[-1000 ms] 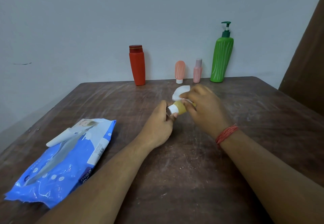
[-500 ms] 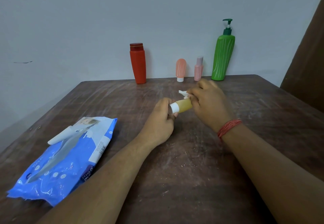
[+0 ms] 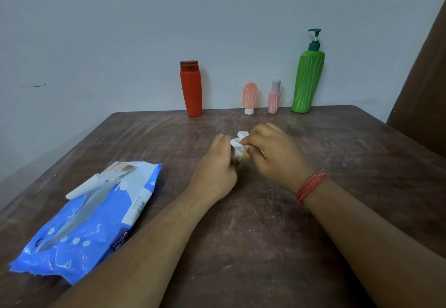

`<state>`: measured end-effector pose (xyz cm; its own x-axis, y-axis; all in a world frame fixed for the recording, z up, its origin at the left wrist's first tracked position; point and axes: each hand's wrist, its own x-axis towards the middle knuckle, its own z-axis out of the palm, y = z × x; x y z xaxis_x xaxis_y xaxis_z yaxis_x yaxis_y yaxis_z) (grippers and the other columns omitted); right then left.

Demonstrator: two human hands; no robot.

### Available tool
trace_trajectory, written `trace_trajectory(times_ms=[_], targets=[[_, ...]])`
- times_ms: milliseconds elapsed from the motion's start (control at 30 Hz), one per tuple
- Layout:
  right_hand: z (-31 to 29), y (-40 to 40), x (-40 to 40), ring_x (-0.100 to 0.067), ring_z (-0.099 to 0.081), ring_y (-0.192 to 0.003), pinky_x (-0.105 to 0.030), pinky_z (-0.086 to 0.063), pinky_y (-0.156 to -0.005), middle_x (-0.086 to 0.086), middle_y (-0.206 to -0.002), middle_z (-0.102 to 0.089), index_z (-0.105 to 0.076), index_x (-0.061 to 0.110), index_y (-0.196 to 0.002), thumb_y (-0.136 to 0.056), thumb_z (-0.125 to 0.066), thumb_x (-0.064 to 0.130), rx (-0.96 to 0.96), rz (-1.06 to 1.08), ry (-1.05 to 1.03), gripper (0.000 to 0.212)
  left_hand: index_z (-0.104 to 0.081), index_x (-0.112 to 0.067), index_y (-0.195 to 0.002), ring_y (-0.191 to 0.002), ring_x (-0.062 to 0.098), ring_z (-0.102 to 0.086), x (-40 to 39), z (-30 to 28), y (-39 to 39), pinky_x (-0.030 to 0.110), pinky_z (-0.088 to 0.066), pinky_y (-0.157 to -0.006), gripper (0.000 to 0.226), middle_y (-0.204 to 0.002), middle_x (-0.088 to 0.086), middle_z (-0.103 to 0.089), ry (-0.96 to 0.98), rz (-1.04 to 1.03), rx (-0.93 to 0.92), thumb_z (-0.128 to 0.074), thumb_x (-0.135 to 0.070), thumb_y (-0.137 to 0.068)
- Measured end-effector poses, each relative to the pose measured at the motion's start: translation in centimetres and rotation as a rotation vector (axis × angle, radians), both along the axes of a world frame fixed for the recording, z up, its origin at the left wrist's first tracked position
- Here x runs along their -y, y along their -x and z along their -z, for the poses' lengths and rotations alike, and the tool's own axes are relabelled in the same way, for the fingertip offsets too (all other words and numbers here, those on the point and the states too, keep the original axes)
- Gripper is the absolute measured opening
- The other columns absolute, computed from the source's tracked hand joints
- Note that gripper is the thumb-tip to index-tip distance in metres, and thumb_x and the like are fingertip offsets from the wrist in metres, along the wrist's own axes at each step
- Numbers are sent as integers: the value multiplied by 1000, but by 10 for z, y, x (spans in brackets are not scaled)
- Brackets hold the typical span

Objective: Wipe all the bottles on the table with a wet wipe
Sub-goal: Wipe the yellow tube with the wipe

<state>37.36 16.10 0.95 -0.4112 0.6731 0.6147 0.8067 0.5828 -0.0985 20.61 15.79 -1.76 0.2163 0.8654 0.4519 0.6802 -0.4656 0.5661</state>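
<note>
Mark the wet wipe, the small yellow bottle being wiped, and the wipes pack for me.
wet wipe (image 3: 237, 144), head view: on the bunched white fold between the hands.
small yellow bottle (image 3: 245, 155), head view: on the yellow sliver showing below the wipe.
wipes pack (image 3: 96, 223), head view: on the blue front face.

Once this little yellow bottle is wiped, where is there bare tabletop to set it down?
Bare wood lies between the hands and the back row, in front of the red bottle. The right side of the table, past the right hand, is also bare. Crowded: the stretch from the peach tube to the green pump bottle, and the wipes pack at near left.
</note>
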Motion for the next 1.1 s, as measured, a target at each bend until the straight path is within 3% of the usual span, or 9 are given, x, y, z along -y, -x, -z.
trace_trajectory(times_ms=[67, 167, 367, 500, 600, 700, 800, 967, 1100], targets=[[1, -4, -7, -22, -52, -92, -37, -48, -75, -3, -96, -62, -72, 14, -106, -94, -56, 18, 39, 102, -6, 20, -42, -24, -101, -80, 10, -51, 0, -1, 0, 22, -41, -63, 26, -108, -3, -48, -23, -8, -5, -62, -8, -94], [5, -21, -17, -21, -50, -95, -33, -44, -78, -2, -100, -61, -72, 15, -109, -96, -53, 20, 15, 221, 60, 23, -41, -25, -102, -90, 12, -55, 2, -2, -3, 30, -51, -72, 28, -116, -2, -49, -59, 7, -18, -62, -8, -93], [4, 3, 0, -20, -52, -94, -34, -45, -73, 0, -96, -61, -72, 16, -103, -93, -60, 18, -67, 10, 9, 16, -42, -26, -101, -80, 10, -51, -1, -2, 1, 21, -40, -63, 27, -106, -8, -44, -32, -16, -3, -62, -10, -94], [4, -9, -11, -22, -53, -91, -35, -46, -74, -2, -95, -63, -73, 16, -102, -94, -59, 23, 10, 152, -17, 17, -44, -24, -102, -86, 11, -52, 1, -3, -1, 24, -45, -68, 27, -110, -7, -45, -44, -31, 21, -63, -7, -92], [6, -21, -16, -20, -51, -96, -37, -46, -78, 0, -99, -61, -73, 19, -105, -95, -57, 23, -54, 216, 66, 19, -47, -21, -112, -93, 11, -54, 2, -5, -3, 23, -50, -75, 28, -118, -7, -47, -25, -63, 23, -63, -7, -93], [7, -4, -7, -20, -53, -96, -33, -45, -77, -1, -98, -62, -73, 18, -104, -93, -62, 20, -108, 78, 22, 15, -46, -22, -109, -83, 9, -53, -1, -2, 0, 25, -47, -66, 25, -107, -7, -50, -20, -50, 58, -63, -11, -94], [6, 7, -2, -20, -54, -95, -31, -45, -77, -2, -97, -63, -73, 16, -102, -92, -65, 18, -42, 0, -29, 14, -44, -22, -104, -78, 8, -52, -3, 1, 2, 30, -48, -63, 21, -94, -9, -50, -10, -46, 95, -60, -11, -95], [8, -26, -21, -23, -52, -95, -36, -46, -77, -1, -99, -59, -72, 18, -104, -96, -57, 20, -43, 223, 89, 18, -39, -29, -107, -87, 7, -53, -1, -1, -2, 24, -48, -68, 32, -113, -8, -49, -34, -44, 46, -63, -11, -94], [9, -14, -14, -21, -52, -94, -37, -47, -77, -2, -97, -58, -73, 15, -103, -94, -59, 15, -104, 100, 39, 17, -39, -29, -109, -87, 4, -53, -1, 0, 0, 21, -46, -68, 34, -114, -6, -50, -18, -36, 45, -64, -11, -94]])
